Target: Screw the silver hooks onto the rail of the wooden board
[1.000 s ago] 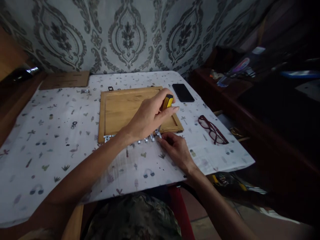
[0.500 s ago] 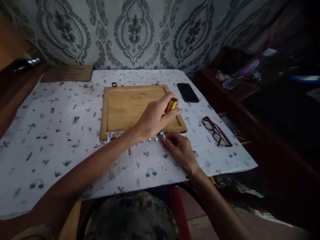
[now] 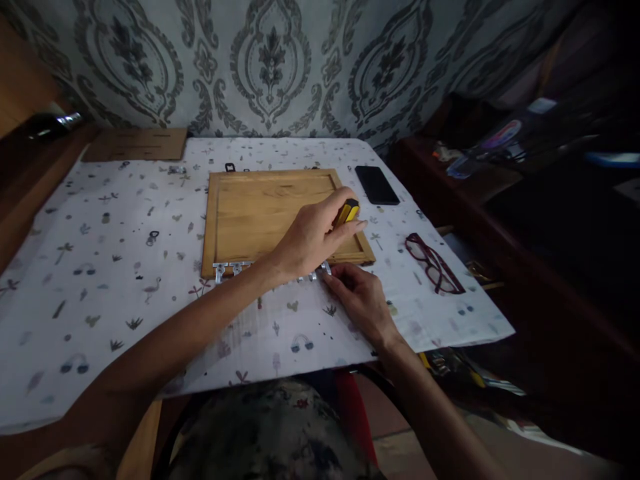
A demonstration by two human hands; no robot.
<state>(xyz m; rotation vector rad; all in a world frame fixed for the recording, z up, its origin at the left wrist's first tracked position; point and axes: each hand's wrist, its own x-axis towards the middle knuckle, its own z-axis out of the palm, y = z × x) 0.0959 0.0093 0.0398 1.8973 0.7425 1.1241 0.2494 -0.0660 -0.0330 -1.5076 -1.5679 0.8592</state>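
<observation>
A framed wooden panel (image 3: 255,207) lies flat on the cloth-covered table, with several silver metal brackets (image 3: 220,271) along its near edge. My left hand (image 3: 313,233) reaches across the panel, its fingers wrapped round a screwdriver (image 3: 349,211) with a yellow and black handle. The handle stands up above the panel's right part; the shaft and tip are hidden behind the hand. Beside the near right corner, my right hand (image 3: 357,290) pinches the rightmost metal bracket (image 3: 325,268) against the edge. My left wrist and forearm cover the middle of the bracket row.
A black phone (image 3: 377,185) and dark red glasses (image 3: 434,263) lie right of the panel. Flat cardboard (image 3: 135,145) rests at the back left. Small dark metal rings (image 3: 153,237) are scattered on the white patterned tablecloth (image 3: 165,347). A plastic bottle (image 3: 500,137) is off to the right.
Both hands keep their places and grips at the panel's near right corner. The view has shifted very slightly; nothing else visibly differs.
</observation>
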